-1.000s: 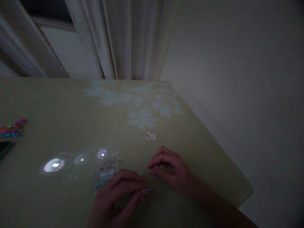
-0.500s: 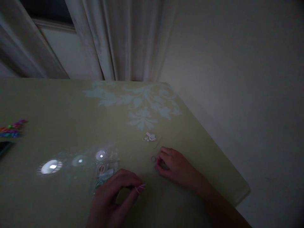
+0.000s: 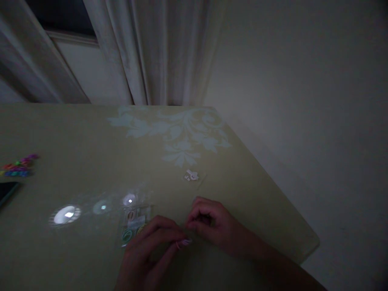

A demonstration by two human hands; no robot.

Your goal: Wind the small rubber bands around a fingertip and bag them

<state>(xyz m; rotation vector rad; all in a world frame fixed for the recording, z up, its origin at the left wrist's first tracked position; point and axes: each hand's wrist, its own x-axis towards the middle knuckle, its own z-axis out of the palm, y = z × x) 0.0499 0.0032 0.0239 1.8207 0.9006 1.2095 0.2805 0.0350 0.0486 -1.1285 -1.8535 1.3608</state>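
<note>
Thumb and forefinger of my left hand [image 3: 154, 246] pinch a thin bundle of pink and purple strands [image 3: 183, 243], its free end pointing right. My right hand [image 3: 212, 224] is closed just above and to the right of that end, fingertips pressed together close to the left fingertips. Whatever it pinches is hidden or too small to make out. Partly behind my left hand lies a clear compartment box [image 3: 123, 220] holding a green coil [image 3: 127, 235] and a brownish coil [image 3: 131, 215].
Small white pieces [image 3: 192, 175] lie beyond my right hand, beside a thin pale stick [image 3: 201, 182]. At the far left are colourful small items [image 3: 20, 167] and a dark flat object [image 3: 7, 192]. The table's right edge [image 3: 269, 182] runs diagonally beside the wall.
My right hand has moved left and down to the strands in my left hand. The small ring that lay by its fingertips is no longer visible. My left hand has shifted slightly right.
</note>
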